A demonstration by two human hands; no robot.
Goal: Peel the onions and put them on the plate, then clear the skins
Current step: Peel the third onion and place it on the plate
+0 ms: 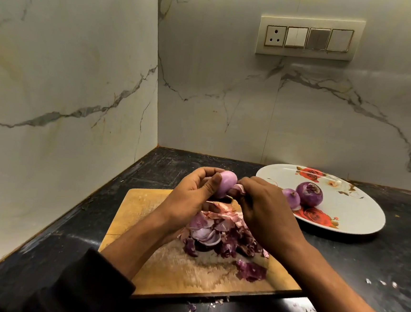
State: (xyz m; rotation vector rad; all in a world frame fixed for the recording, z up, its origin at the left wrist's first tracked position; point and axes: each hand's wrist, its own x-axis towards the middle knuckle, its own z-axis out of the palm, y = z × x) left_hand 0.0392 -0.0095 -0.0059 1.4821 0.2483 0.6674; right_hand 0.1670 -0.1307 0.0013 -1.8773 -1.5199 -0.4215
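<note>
While the skins [220, 234] pile up on the board [145, 207], peeling goes on.
Left hand [191, 194] cups the onion [225, 187]; right hand [262, 205], just right of it, pinches a loose peel [238, 189]. Two peeled ones [305, 195] sit on the plate [358, 214], far right.

Open counter [377, 258] is left at near right; the far right is blocked by the plate [358, 216], the board's [140, 207] middle by skins [220, 234].

We see white, grey-veined marble walls [70, 69] meeting in a corner above a black desk [364, 264], with a switch panel [309, 38] on the right wall.
</note>
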